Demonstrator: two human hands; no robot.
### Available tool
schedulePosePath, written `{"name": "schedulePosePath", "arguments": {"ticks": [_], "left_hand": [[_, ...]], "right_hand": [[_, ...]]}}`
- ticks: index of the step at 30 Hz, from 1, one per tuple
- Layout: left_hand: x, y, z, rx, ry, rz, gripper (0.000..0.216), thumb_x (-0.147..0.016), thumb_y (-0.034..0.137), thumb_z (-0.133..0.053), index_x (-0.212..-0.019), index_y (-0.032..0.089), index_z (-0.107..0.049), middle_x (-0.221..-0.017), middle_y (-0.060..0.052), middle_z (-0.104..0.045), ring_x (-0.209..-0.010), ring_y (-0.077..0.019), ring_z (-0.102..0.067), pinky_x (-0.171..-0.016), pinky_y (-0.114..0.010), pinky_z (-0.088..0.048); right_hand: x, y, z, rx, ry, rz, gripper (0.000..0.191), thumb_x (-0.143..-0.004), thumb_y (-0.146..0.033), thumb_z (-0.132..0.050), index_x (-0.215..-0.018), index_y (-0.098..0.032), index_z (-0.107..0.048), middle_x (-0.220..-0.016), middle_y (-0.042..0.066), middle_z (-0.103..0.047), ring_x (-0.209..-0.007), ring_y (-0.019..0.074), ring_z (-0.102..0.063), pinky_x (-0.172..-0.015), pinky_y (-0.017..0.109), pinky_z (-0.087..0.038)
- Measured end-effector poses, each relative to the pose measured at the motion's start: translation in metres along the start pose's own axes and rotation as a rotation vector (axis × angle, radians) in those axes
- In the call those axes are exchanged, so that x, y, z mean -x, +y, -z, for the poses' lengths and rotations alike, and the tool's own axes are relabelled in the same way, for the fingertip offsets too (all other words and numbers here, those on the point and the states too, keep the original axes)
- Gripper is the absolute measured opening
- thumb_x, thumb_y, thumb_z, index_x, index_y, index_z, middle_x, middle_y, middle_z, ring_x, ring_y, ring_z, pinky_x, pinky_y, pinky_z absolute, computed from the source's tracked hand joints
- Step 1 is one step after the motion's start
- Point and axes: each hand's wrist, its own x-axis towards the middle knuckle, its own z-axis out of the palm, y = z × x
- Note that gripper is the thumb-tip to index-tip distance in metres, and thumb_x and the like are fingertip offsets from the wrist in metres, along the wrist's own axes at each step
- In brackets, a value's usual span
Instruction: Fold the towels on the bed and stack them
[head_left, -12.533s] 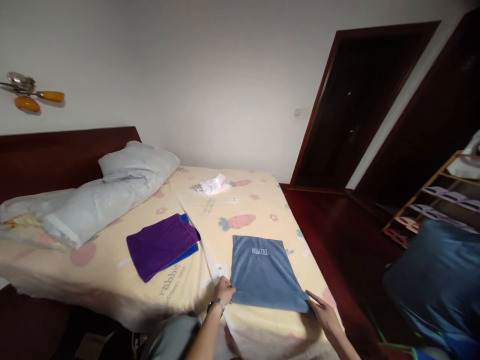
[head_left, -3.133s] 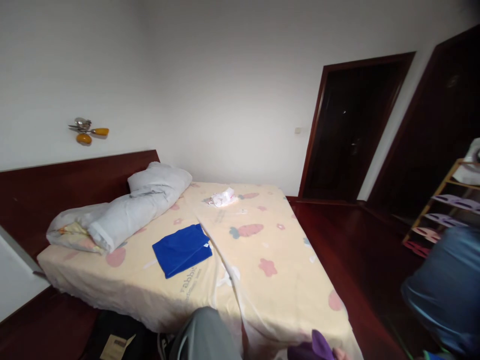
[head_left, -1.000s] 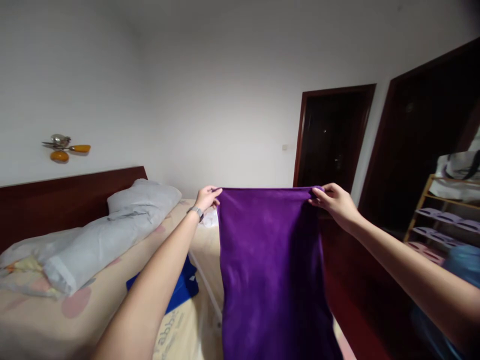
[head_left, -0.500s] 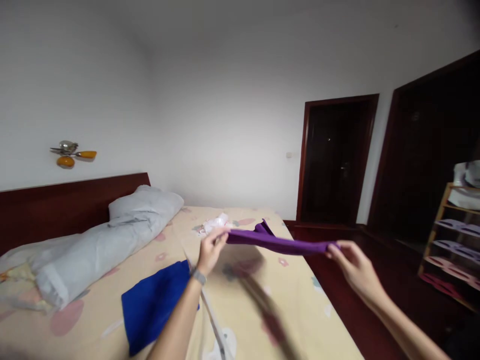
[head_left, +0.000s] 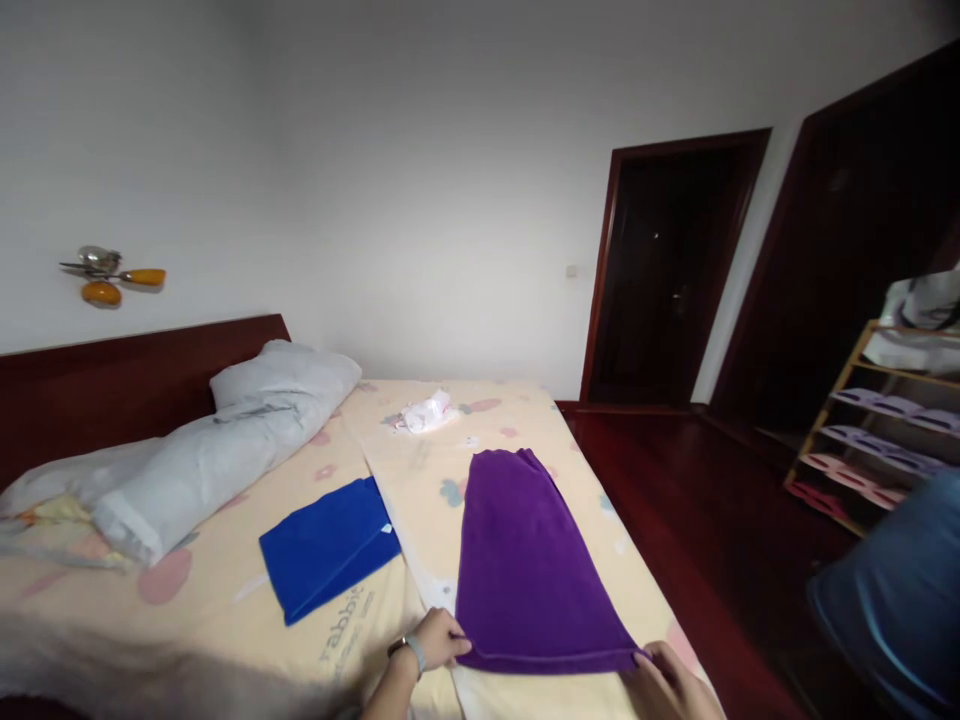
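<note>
A purple towel [head_left: 525, 560] lies spread lengthwise over the bed, its near edge toward me. My left hand [head_left: 439, 640], with a watch on the wrist, is closed on the near left corner. The near right corner is pinched in my right hand [head_left: 667, 682], which is partly cut off by the bottom of the view. To the left of the purple towel, a folded blue cloth [head_left: 330, 545] with a small white tag rests on the patterned bed sheet [head_left: 409, 480].
A crumpled white plastic bag [head_left: 425, 411] sits farther back on the bed. Rolled grey bedding [head_left: 210, 470] lies along the headboard [head_left: 142, 365]. Right of the bed are the dark red floor [head_left: 637, 460], a slipper rack [head_left: 832, 400] and a blue-clothed shape [head_left: 900, 590].
The purple towel was stretched in the air between both hands; now it lies flat on the bed. Both hands have come down and nearer. A blue-clothed shape has appeared at the right.
</note>
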Motion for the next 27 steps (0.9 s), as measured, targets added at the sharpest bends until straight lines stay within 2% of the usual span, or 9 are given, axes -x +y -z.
{"name": "schedulePosePath", "arguments": {"ticks": [2, 4, 8, 10, 13, 15, 17, 22, 27], "left_hand": [[0.008, -0.004, -0.007, -0.006, -0.027, 0.002, 0.033, -0.074, 0.047, -0.063, -0.072, 0.017, -0.077, -0.064, -0.004, -0.071, -0.066, -0.0192, -0.067, -0.063, -0.026, -0.048], [0.012, -0.009, -0.018, -0.016, -0.048, 0.019, 0.034, -0.069, 0.051, -0.068, -0.066, 0.018, -0.075, -0.058, -0.002, -0.067, -0.061, -0.0178, -0.063, -0.061, -0.027, -0.046], [0.015, -0.017, -0.031, 0.113, -0.119, 0.108, 0.046, -0.065, 0.062, -0.066, -0.066, 0.017, -0.070, -0.052, 0.001, -0.058, -0.052, -0.0145, -0.054, -0.056, -0.026, -0.041], [0.016, -0.019, -0.028, 0.101, -0.049, 0.068, 0.049, -0.067, 0.065, -0.062, -0.062, 0.016, -0.065, -0.052, 0.002, -0.054, -0.053, -0.0132, -0.050, -0.056, -0.025, -0.037], [0.013, -0.022, -0.020, 0.086, 0.162, -0.035, 0.051, -0.074, 0.065, -0.053, -0.058, 0.017, -0.057, -0.055, 0.003, -0.049, -0.059, -0.0125, -0.046, -0.059, -0.025, -0.033], [0.008, -0.023, -0.021, 0.148, 0.261, -0.037, 0.051, -0.078, 0.065, -0.048, -0.059, 0.017, -0.054, -0.057, 0.004, -0.047, -0.062, -0.0125, -0.045, -0.060, -0.024, -0.032], [0.002, -0.025, -0.027, 0.208, 0.284, 0.003, 0.050, -0.079, 0.064, -0.047, -0.060, 0.018, -0.051, -0.058, 0.004, -0.046, -0.063, -0.0125, -0.045, -0.060, -0.023, -0.033], [-0.005, -0.026, -0.049, 0.219, 0.200, 0.123, 0.041, -0.082, 0.057, -0.053, -0.070, 0.017, -0.057, -0.064, 0.003, -0.055, -0.066, -0.0134, -0.051, -0.062, -0.023, -0.037], [0.003, -0.015, -0.049, 0.121, 0.208, 0.171, 0.023, -0.082, 0.034, -0.062, -0.095, 0.015, -0.067, -0.083, -0.002, -0.069, -0.078, -0.0158, -0.061, -0.068, -0.023, -0.041]], "right_hand": [[0.012, 0.013, 0.007, -0.068, -0.113, -0.042, 0.031, -0.074, -0.061, -0.058, -0.074, -0.031, -0.065, -0.070, 0.002, -0.072, -0.068, 0.0260, -0.071, -0.064, 0.031, -0.058], [0.024, 0.025, 0.008, -0.071, -0.158, -0.055, 0.028, -0.073, -0.062, -0.059, -0.073, -0.034, -0.064, -0.070, 0.001, -0.071, -0.068, 0.0266, -0.070, -0.066, 0.033, -0.058], [0.038, 0.039, 0.003, -0.012, -0.095, -0.071, 0.032, -0.076, -0.063, -0.057, -0.083, -0.032, -0.064, -0.083, 0.001, -0.073, -0.075, 0.0239, -0.070, -0.075, 0.031, -0.056], [0.037, 0.040, 0.001, 0.013, -0.061, -0.085, 0.036, -0.079, -0.062, -0.055, -0.087, -0.028, -0.063, -0.087, 0.002, -0.073, -0.081, 0.0220, -0.070, -0.078, 0.029, -0.054], [0.028, 0.040, -0.004, 0.013, -0.070, -0.117, 0.036, -0.081, -0.060, -0.052, -0.088, -0.026, -0.061, -0.088, 0.003, -0.074, -0.085, 0.0212, -0.070, -0.080, 0.028, -0.053], [0.020, 0.042, -0.010, 0.022, -0.075, -0.159, 0.036, -0.080, -0.059, -0.049, -0.088, -0.025, -0.061, -0.091, 0.005, -0.075, -0.088, 0.0221, -0.070, -0.080, 0.029, -0.052], [0.012, 0.046, -0.016, 0.067, -0.076, -0.206, 0.037, -0.079, -0.058, -0.047, -0.088, -0.025, -0.061, -0.090, 0.006, -0.075, -0.087, 0.0231, -0.071, -0.078, 0.030, -0.052], [0.005, 0.056, -0.025, 0.170, -0.070, -0.271, 0.039, -0.081, -0.057, -0.042, -0.085, -0.023, -0.061, -0.084, 0.009, -0.075, -0.079, 0.0248, -0.071, -0.073, 0.033, -0.051], [0.009, 0.059, -0.024, 0.253, -0.068, -0.300, 0.040, -0.083, -0.055, -0.040, -0.087, -0.022, -0.061, -0.085, 0.012, -0.075, -0.082, 0.0261, -0.071, -0.073, 0.032, -0.050]]}}
